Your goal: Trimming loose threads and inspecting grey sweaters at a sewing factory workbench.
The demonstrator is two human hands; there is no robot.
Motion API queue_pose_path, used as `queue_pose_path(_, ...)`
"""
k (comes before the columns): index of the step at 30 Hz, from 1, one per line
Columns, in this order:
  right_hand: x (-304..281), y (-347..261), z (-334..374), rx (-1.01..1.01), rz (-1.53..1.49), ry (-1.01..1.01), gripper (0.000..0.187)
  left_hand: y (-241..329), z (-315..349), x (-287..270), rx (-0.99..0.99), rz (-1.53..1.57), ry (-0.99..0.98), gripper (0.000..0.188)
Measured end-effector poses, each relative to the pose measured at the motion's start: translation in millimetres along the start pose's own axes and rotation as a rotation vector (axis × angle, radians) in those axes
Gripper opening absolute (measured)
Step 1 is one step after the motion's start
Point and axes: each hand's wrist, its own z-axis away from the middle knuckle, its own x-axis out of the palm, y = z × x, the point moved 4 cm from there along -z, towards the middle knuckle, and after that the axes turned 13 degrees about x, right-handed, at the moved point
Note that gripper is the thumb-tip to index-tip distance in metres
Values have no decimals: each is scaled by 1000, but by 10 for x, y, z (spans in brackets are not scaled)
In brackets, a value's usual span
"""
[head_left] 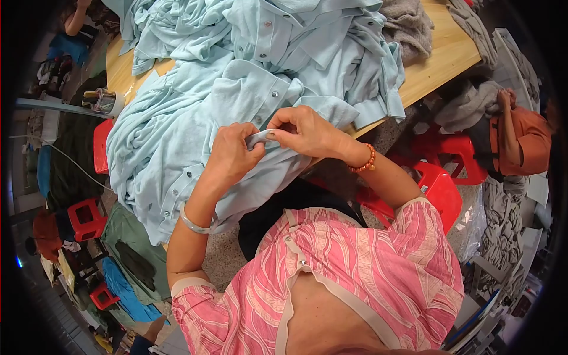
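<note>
A heap of light blue button-up shirts [171, 112] covers the near part of the table and hangs over its front edge. Between my hands a narrow edge of this light blue fabric is pinched and slightly raised. My left hand [234, 152], with a bangle on its wrist, grips the edge from the left, thumb against fingers. From the right my right hand [305, 133], with a beaded bracelet, pinches the same edge close by. Small round buttons show on the plackets around my hands. What lies inside the folded edge is hidden by my fingers.
The wooden table [455, 44] carries a grey-brown knit garment [408, 26] at the back right. A cup of tools [106, 100] stands at its left edge. Red stools [441, 192] are close on my right. Another person in an orange top [523, 142] handles grey knitwear there.
</note>
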Motion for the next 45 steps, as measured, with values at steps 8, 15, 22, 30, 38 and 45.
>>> queue_pose_path(8, -26, -21, -21, 130, -99, -98, 15, -353, -61, 7, -68, 418, 8, 22)
queue_pose_path(15, -33, -95, 2, -146, 162, 84, 15, -298, -316, 137, 139, -223, 98, 17)
queue_pose_path(22, -11, -22, 31, -261, 279, 194, 14, -260, -398, 276, 76, -623, 15, 12)
queue_pose_path(30, -9, -41, -91, -287, 313, 167, 15, -368, -493, 152, 95, -583, 63, 10)
queue_pose_path(38, -139, -201, -48, -462, 485, 453, 16, -300, -622, -12, -200, 786, -12, 13)
queue_pose_path(45, -88, -215, -77, -474, 416, 551, 16, -453, -502, -10, -258, 917, 3, 9)
